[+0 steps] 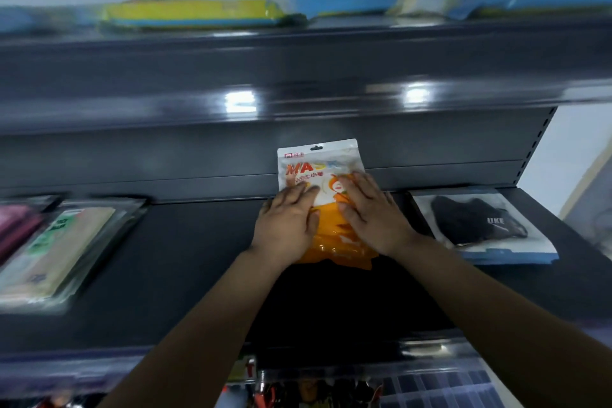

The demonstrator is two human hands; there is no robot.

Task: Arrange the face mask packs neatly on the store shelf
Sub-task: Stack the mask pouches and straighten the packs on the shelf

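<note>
An orange and white face mask pack (318, 162) marked MASK lies on the dark middle shelf (185, 255), its top edge leaning against the back panel. My left hand (288, 222) lies flat on the pack's left side with straight fingers. On its right side my right hand (371, 212) presses down, also flat. To the right a clear pack with a black mask (477, 222) lies flat on the same shelf. Beige and green mask packs (63, 242) and a pink pack (13, 225) are stacked at the left.
The upper shelf (298, 53) carries yellow and blue packs (192, 13) along its top. A lower shelf with small hanging goods (298, 387) shows at the bottom. Bare shelf surface lies between the left stack and the orange pack. The shelf's right end (543, 209) meets a pale wall.
</note>
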